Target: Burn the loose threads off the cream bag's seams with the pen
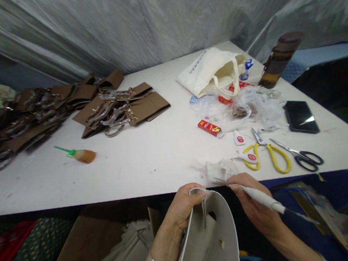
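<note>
My left hand [181, 211] grips the rim of an off-white bag body [226, 226], thumb on the inside, just in front of the table edge. The piece is curved open towards me, with a small gold fitting [221, 243] on its inner side. In my right hand [258, 210] is a thin-tipped tool with a white wrapped handle [260, 198], held between thumb and fingers like a pen. Its metal tip lies at a whitish, stained lump [223, 170] on the table edge. Whether the tip touches the lump I cannot tell.
Brown bag pieces [145, 108] with wrapped fittings lie at the left. Nearby is a green-nozzled bottle [84, 156]. To the right are yellow-handled scissors [272, 147], black scissors [308, 159], a phone [301, 116], a drink bottle [279, 61] and a cream tote [208, 74].
</note>
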The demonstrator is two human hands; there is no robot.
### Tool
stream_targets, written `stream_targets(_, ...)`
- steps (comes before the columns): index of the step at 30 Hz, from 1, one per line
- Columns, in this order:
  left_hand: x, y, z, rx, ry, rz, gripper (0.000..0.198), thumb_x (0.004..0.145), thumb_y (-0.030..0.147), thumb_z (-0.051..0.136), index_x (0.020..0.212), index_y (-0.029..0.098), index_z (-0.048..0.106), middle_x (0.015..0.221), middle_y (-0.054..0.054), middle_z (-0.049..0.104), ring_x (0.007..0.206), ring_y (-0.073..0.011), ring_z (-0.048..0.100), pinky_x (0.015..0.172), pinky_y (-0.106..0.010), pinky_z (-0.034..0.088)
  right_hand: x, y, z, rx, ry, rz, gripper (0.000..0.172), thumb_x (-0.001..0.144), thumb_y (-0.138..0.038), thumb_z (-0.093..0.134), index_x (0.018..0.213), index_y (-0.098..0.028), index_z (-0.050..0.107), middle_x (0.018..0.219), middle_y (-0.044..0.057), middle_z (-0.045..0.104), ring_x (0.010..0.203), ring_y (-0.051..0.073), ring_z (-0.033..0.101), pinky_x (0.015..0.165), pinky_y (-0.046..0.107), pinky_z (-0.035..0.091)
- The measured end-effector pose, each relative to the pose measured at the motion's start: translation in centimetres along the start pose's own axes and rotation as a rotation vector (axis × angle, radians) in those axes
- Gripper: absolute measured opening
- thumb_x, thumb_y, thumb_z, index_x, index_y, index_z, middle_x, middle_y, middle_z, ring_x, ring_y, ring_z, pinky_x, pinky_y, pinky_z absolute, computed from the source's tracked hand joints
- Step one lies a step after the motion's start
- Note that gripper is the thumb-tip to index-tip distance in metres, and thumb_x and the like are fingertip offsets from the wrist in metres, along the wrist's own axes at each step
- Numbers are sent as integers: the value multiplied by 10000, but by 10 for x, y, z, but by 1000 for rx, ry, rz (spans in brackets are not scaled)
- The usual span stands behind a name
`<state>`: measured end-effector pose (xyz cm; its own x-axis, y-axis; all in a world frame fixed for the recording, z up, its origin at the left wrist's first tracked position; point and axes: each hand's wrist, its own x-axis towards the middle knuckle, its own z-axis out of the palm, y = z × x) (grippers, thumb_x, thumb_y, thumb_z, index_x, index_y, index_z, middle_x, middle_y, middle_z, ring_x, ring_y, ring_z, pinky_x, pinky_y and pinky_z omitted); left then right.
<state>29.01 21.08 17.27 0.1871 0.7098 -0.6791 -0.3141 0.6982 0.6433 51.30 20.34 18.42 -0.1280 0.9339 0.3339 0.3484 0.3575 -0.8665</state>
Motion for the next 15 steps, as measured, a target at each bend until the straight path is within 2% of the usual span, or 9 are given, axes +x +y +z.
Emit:
stream_targets(5, 1, 0, -1, -41, -52, -18, 534, 467, 383, 1008, 803, 120, 688, 660, -38, 692, 559, -142, 593, 573, -265, 469, -4, -11, 4, 251, -64, 125, 242, 1110, -315, 496, 952, -260, 671, 866, -18, 654, 816, 169, 618, 769, 260, 483)
stream_targets(10, 1, 0, -3, -62, -115, -20, 512, 511, 383, 1003, 816, 114, 690, 690, -56, 708, 581, -151, 615, 604, -277, 490, -6, -8, 8, 270, -70, 160, 240, 1105, -326, 510, 953, -254, 682, 868, -18, 667, 820, 169, 623, 785, 258, 479)
stream_targets(15, 0, -3, -4, -74, -114, -23, 514, 505, 367, 1006, 821, 118, 685, 697, -56, 711, 586, -153, 618, 613, -278, 497, -6, -8, 8, 281, -72, 175, 254, 1104, -353, 511, 947, -252, 683, 851, -16, 666, 810, 172, 620, 776, 259, 478)
